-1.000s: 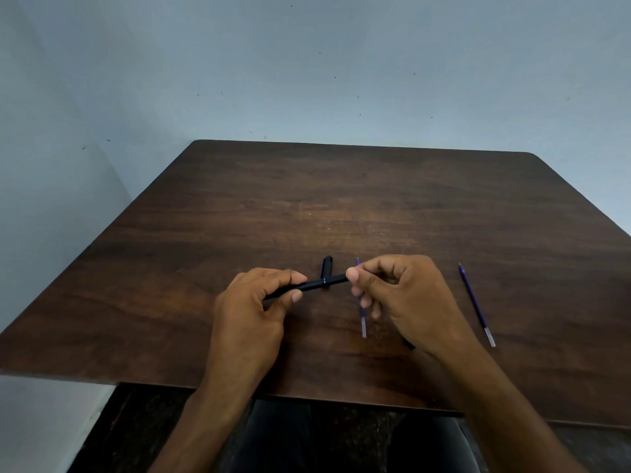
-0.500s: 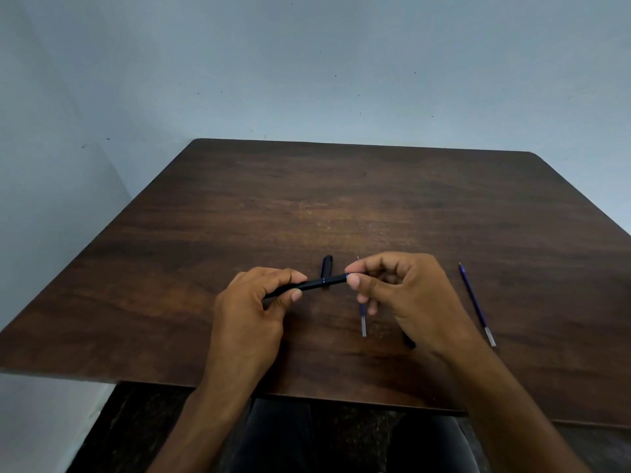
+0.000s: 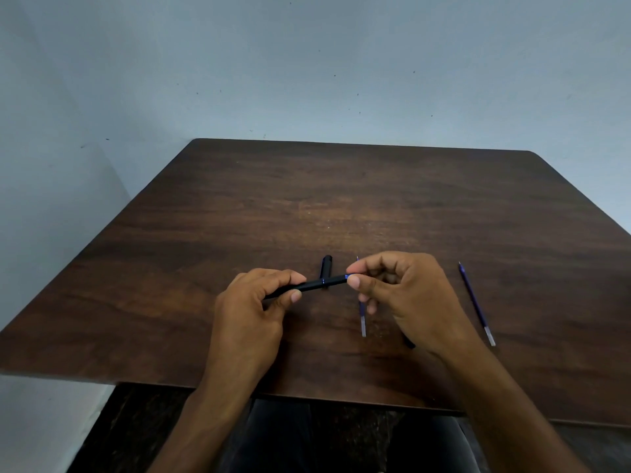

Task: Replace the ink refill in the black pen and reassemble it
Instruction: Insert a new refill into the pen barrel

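We see the black pen barrel (image 3: 309,286) held just above the near middle of the wooden table (image 3: 239,216), the left hand (image 3: 251,312) pinched closed around its left end and the right hand (image 3: 406,295) with thumb and forefinger clamped on its right tip. Behind the barrel a black cap (image 3: 326,264) lies on the wood, partly crossed by it. One refill (image 3: 362,319) lies half hidden under the right fingers, while a second refill (image 3: 476,303) lies well apart to the right.
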A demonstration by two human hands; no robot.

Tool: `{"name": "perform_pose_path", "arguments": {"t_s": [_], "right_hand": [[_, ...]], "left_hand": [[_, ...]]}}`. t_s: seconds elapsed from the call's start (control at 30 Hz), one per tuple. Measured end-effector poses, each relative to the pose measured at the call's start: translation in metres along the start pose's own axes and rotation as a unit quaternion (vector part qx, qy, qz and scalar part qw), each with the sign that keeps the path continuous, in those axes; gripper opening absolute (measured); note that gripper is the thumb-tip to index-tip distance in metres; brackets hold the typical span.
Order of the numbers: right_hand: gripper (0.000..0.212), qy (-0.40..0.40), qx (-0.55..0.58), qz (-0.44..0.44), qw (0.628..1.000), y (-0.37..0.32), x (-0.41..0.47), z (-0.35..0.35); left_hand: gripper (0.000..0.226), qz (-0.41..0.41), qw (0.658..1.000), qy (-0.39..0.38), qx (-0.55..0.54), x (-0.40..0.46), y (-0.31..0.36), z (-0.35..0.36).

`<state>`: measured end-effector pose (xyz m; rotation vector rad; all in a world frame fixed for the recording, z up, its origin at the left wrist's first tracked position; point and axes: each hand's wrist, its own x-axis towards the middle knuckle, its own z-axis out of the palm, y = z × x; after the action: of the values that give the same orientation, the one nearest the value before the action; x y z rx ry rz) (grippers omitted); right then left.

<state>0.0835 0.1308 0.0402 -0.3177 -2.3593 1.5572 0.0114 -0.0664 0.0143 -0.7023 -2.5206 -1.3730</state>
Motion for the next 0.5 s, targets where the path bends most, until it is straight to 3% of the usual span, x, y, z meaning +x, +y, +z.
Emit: {"name": "perform_pose_path", "arguments": {"t_s": [0.4, 0.5], "right_hand": [[0.010, -0.001, -0.025, 0.010, 1.000, -0.002, 0.001, 0.007], [0.019, 0.008, -0.001, 0.011, 1.000, -0.004, 0.001, 0.011]], "left_hand": [[0.031, 0.014, 1.000, 0.004, 0.015, -0.001, 0.001, -0.002], [0.035, 0.008, 1.000, 0.004, 0.008, -0.002, 0.002, -0.001]]}}
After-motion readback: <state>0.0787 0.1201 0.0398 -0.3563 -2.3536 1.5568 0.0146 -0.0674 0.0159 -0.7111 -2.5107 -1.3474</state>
